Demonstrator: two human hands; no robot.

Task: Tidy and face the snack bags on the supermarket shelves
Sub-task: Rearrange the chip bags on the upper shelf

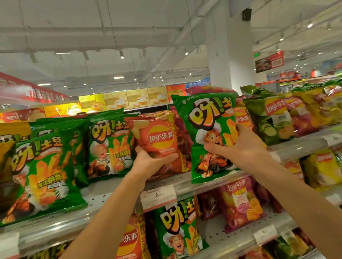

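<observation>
**Two bags in hand at the top shelf**

Head view: at frame centre my left hand (pixel 152 162) grips the red Lay's bag (pixel 159 145) standing upright on the top shelf (pixel 114 199). My right hand (pixel 237 150) clamps the green bag (pixel 208 138), upright, just right of it and overhanging the shelf edge. Matching green bags (pixel 108 143) stand left, beyond the red one.

Left hand (pixel 152 162) grips lower edge of red chip bag (pixel 159 143), upright on top shelf (pixel 113 194), center frame. Right hand (pixel 238 145) holds green snack bag (pixel 208 134) at 3 o'clock of red bag, its bottom over the shelf edge. More green bags (pixel 45 175) at 9 o'clock. Price tag (pixel 158 197) at 6 o'clock below red bag. Mixed bags on lower shelf (pixel 239 237).
</observation>
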